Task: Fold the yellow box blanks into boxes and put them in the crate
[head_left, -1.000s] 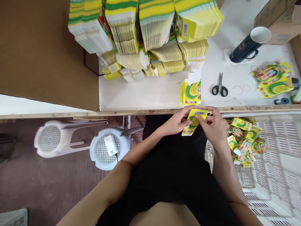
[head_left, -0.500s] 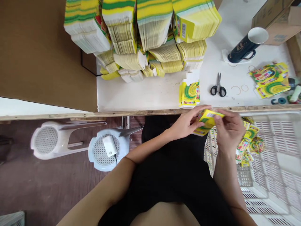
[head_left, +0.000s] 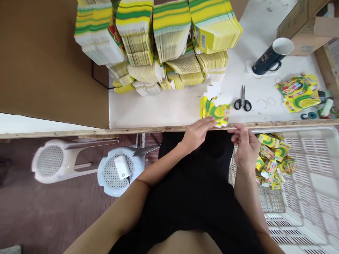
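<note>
My left hand (head_left: 197, 134) is at the table's front edge, its fingers closed on a yellow-green flat carton (head_left: 221, 113), which is tilted and slightly blurred. Beneath and behind that carton, more flat cartons (head_left: 203, 105) lie in a small pile. To the right, my right hand (head_left: 245, 146) is held in front of the edge with its fingers apart and nothing in them. Beside it, a white plastic basket (head_left: 315, 176) contains several folded little boxes (head_left: 268, 141) in yellow, green and red.
Tall stacks of flat cartons (head_left: 172, 31) stand at the back. Black-handled scissors (head_left: 243, 100), a dark mug (head_left: 272, 56), loose printed cartons (head_left: 302, 93) and a cardboard box (head_left: 304, 28) are on the right. Two plastic stools (head_left: 116, 173) are below left, one bearing a white device (head_left: 122, 167).
The folded box has left my hands, and one more box shows in the basket. My left hand has moved left and taken a flat carton; my right hand has opened.
</note>
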The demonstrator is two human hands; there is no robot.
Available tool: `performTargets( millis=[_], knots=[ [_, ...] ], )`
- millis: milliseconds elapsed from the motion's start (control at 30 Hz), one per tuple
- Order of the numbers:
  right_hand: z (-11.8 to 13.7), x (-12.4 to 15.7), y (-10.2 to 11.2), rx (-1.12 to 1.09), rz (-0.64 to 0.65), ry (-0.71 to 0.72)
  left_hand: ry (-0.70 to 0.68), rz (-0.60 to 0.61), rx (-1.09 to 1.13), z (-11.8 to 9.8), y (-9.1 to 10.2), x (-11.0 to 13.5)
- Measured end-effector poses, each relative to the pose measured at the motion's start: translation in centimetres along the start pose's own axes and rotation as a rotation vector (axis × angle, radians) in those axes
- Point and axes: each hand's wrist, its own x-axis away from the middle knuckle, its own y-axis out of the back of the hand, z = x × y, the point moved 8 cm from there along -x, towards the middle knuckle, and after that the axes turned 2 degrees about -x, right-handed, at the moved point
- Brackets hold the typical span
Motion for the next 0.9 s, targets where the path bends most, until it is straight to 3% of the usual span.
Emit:
performTargets(
  millis=[100,167,267,300,400,500,600,767,900],
  knots=[
    [-1.6,-0.4,-0.9,-0.112,0.02,-0.1,-0.144,0.054,0.133,-2.8,-0.7,1.0],
    [-1.4,-0.4,-0.5,-0.125,-0.004,-0.075,-0.136,0.018,0.234,-3.5,-0.5,1.2],
    [-0.6,0.3,-0.7,-0.134,0.05,-0.049,0.099,-0.121,0.482,-1.9,0.4,0.6],
    [-0.6,0.7,-1.1,-0.143,0.099,-0.062,0.2,-0.119,0.603,-1.1,0.3,0.3],
    [-0.9,2.0,-2.7,-0.189,0.225,-0.122,0.45,0.109,0.941,0.1,-1.8,0.1],
    [-1.2,2.4,-3.4,-0.185,0.249,-0.114,0.574,0.305,1.117,-0.2,-3.1,0.5],
    [-0.9,2.3,-3.5,-0.131,0.267,-0.072,0.572,0.291,1.135,-0.3,-2.9,0.6],
    [-0.1,2.7,-4.0,-0.106,0.309,-0.089,0.642,0.143,1.062,1.1,-3.1,1.3],
    [0.1,3.0,-4.2,-0.071,0.234,-0.076,0.711,0.021,0.95,2.3,-3.4,1.8]
  ],
)
